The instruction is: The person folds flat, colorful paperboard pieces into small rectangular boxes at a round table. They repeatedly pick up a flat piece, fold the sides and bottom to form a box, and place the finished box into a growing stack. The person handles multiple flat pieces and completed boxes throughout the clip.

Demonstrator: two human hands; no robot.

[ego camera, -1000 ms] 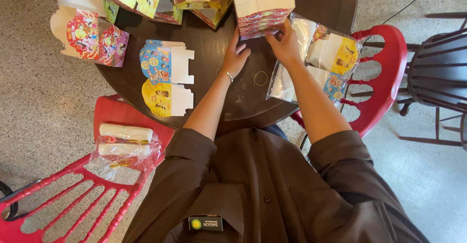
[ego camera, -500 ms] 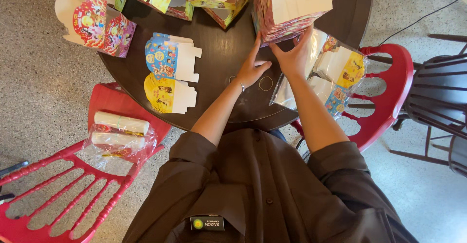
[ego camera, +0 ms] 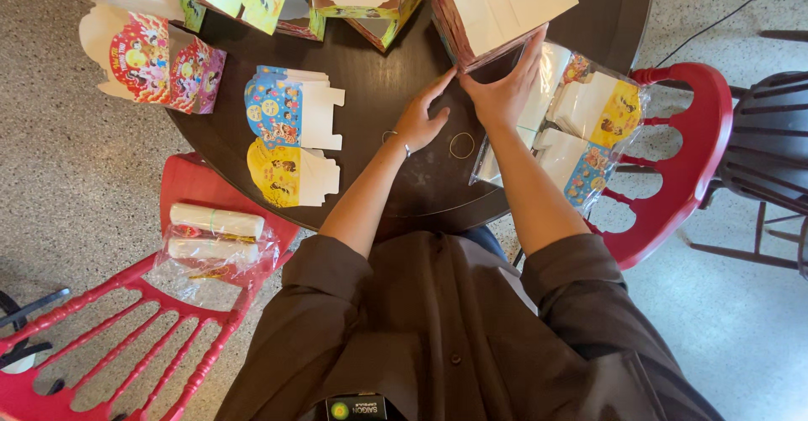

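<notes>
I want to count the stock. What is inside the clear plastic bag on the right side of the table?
The clear plastic bag holds flat folded paper boxes, white with yellow and blue pictures. The right hand and the box it holds cover the bag's left end, so no count is possible.

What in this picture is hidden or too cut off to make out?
- Paper box, head view: its top is cut off by the upper edge.
- Right hand: its fingertips are hidden under the box's lower edge.
- Flat boxes in the plastic bag: their prints are blurred by glare.
- Rolls on the red chair: the wrapping hides their contents.
</notes>
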